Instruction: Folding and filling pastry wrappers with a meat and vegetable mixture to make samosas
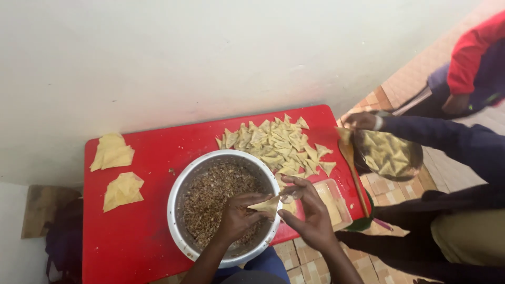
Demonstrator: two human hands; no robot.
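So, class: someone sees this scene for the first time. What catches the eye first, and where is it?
The red table against the white wall stands out. At its front a metal bowl of brown filling sits under the left hand and right hand, which hold a pastry together. Behind the bowl lies a heap of folded triangles.

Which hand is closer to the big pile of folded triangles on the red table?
Right. The right hand sits just below the pile of triangles; the left hand is farther away, over the metal bowl.
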